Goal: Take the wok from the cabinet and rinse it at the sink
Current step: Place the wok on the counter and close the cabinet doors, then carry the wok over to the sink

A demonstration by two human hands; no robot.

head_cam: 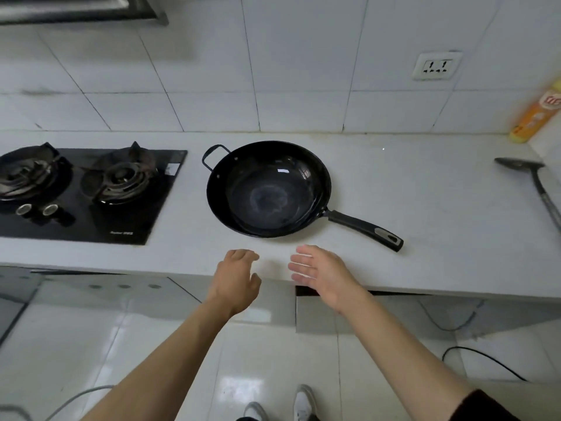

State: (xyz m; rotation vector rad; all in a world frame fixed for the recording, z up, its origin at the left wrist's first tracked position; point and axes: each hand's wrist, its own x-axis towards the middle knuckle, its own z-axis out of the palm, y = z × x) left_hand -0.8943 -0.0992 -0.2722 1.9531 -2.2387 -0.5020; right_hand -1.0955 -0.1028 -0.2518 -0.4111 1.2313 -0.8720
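A black wok (268,189) sits upright on the white countertop (409,208), its long black handle (365,230) pointing to the front right and a small loop handle at the back left. My left hand (235,282) hovers at the counter's front edge, fingers loosely curled, holding nothing. My right hand (321,273) is beside it, palm turned left with relaxed fingers, also empty. Both hands are just in front of the wok and apart from it. No sink is in view.
A black two-burner gas hob (91,189) lies left of the wok. A metal spatula (534,183) rests at the far right, with an orange bottle (535,115) against the tiled wall. Below the counter a cabinet door (315,314) stands slightly ajar. Cables run across the floor.
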